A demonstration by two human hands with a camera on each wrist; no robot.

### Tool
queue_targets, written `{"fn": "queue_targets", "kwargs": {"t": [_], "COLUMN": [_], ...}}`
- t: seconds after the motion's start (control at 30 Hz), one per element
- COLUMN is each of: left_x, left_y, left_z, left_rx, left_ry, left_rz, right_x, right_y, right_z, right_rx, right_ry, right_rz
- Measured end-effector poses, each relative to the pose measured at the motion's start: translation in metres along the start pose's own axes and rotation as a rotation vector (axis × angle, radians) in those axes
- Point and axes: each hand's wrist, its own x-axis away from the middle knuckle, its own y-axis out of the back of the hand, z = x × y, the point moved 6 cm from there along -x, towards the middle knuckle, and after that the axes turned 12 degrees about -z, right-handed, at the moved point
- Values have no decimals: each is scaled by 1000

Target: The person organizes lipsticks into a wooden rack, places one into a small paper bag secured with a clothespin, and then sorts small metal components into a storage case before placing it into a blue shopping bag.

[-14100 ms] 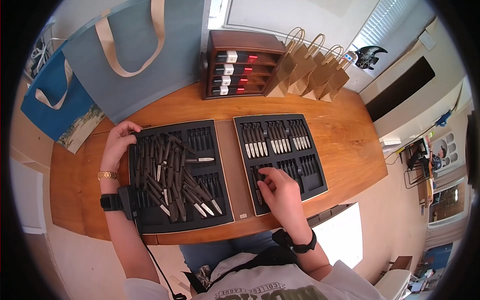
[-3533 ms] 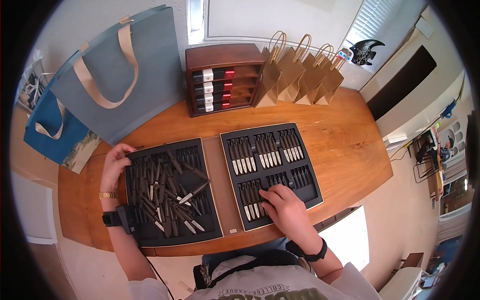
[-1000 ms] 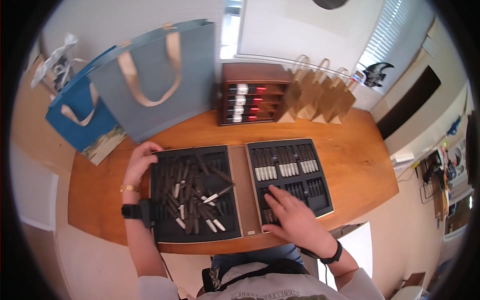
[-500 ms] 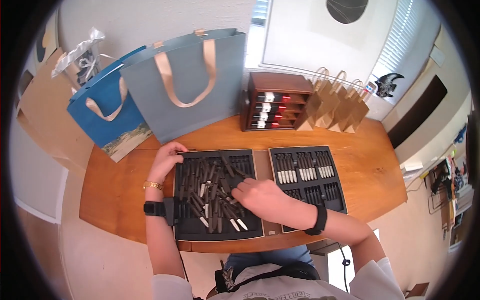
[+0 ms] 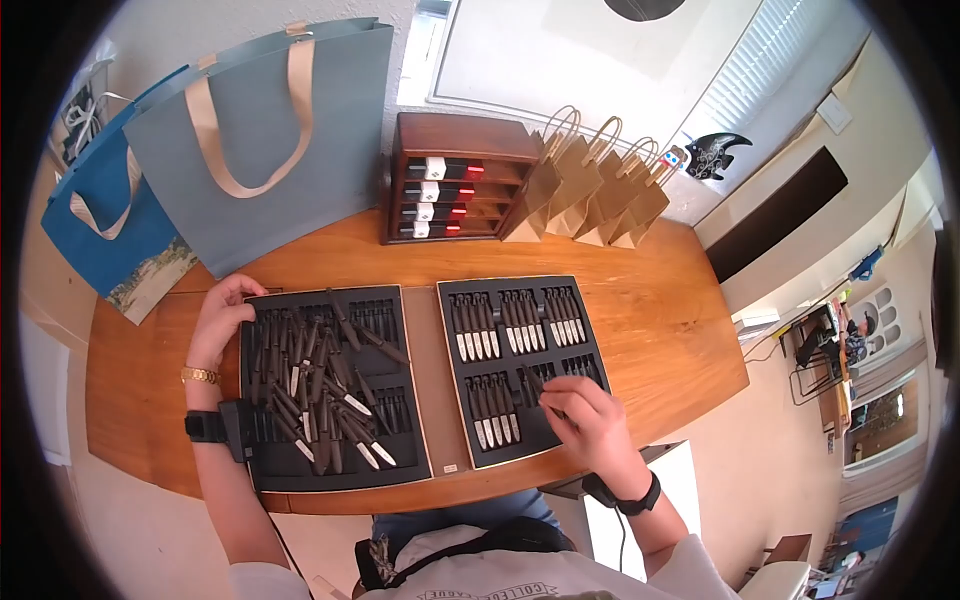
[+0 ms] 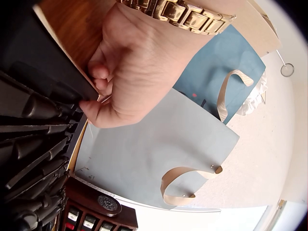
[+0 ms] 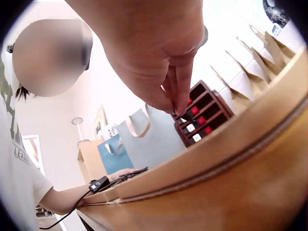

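Slim dark piece [image 5: 535, 380] held over the lower middle slots of the right tray [image 5: 536, 438].

The piece is pinched in the right hand [image 5: 590, 420]; whether the slot is touched cannot be told. Left of the right tray, the edge of the left tray [image 5: 405, 455], bearing a loose heap [image 5: 315, 390] of similar pieces, is gripped by the left hand [image 5: 218, 315]. For a neat fit, the piece is best aligned with the filled group [image 5: 495, 410] in the right tray's lower left, pale end toward its near edge, then pressed flat without its neighbours being nudged.
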Motion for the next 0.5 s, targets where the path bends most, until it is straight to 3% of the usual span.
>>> {"fn": "queue_targets", "kwargs": {"t": [0.5], "left_x": [7], "left_y": [-2], "left_z": [-9], "left_rx": [-66], "left_ry": [48], "left_rz": [-25], "right_x": [42], "right_y": [-22], "right_z": [-15], "right_rx": [9], "right_ry": [-38], "right_rz": [-14]}}
